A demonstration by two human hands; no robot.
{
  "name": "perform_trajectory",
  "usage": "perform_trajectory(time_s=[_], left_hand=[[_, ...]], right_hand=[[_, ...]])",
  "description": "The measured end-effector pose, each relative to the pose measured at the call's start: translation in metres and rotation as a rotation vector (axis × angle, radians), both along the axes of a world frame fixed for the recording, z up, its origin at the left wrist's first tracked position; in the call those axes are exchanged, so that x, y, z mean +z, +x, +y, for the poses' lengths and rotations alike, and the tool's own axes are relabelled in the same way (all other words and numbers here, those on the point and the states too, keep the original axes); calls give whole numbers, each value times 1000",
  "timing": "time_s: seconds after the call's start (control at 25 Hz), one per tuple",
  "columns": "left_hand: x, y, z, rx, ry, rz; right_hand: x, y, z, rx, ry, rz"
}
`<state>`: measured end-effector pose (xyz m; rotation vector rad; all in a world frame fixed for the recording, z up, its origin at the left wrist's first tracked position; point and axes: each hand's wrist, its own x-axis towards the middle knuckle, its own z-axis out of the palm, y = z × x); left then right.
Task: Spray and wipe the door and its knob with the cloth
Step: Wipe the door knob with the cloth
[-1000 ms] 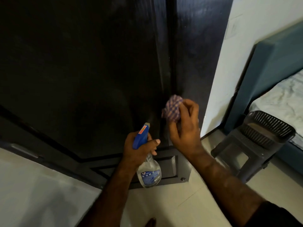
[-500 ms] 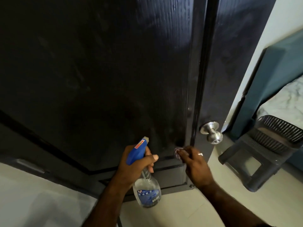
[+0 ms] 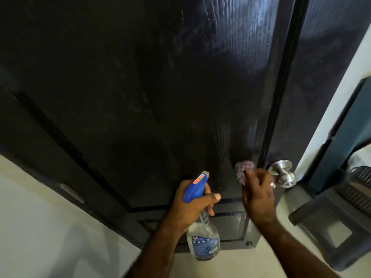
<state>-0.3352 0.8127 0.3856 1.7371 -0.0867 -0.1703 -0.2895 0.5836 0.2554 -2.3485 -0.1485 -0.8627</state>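
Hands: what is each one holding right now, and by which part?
Left hand grips the spray bottle by its neck, under the blue trigger head. Right hand holds the bunched checked cloth by its lower end.

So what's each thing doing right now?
Door: dark, streaky sheen up top.
Knob: bare, cloth not on it.
Cloth: bunched in the right hand, at the door.
Bottle: held by the left hand, nozzle up.
Stool: standing beside the door.

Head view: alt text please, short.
A right hand presses a bunched checked cloth on a dark door, left of its steel knob. The left hand holds a blue-topped spray bottle.
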Motion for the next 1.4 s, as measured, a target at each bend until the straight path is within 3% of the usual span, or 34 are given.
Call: perform_trajectory(time_s=[0.08, 0.12, 0.24, 0.36, 0.52, 0.64, 0.84, 0.96, 1.12, 1.28, 1.4], left_hand=[[3, -2, -1, 2, 7, -6], [4, -3, -2, 9, 10, -12], [6, -5, -9, 36, 33, -33], [3, -5, -18, 51, 21, -42], [0, -5, -31, 19, 6, -35], [-2, 0, -43, -14, 27, -36], [1, 4, -69, -54, 61, -24], [12, 10, -89, -85, 69, -45], [24, 9, -115, -115, 67, -76], [27, 0, -129, -130, 86, -98], [26, -8, -137, -149, 95, -95]], right_hand=[[-16, -16, 1, 82, 57, 214], [-5, -20, 1, 105, 103, 230], [69, -15, -12, 43, 257, -7], [132, 12, -62, -136, 145, -108], [91, 18, -113, -98, 0, 280], [72, 13, -110, -41, 11, 364], [106, 10, -138, 62, 4, 503], [117, -15, -144, 170, 328, 488], [108, -23, -147, -9, 555, 246], [106, -41, -149, 147, 1405, 423], [97, -52, -139, 233, 1808, 444]])
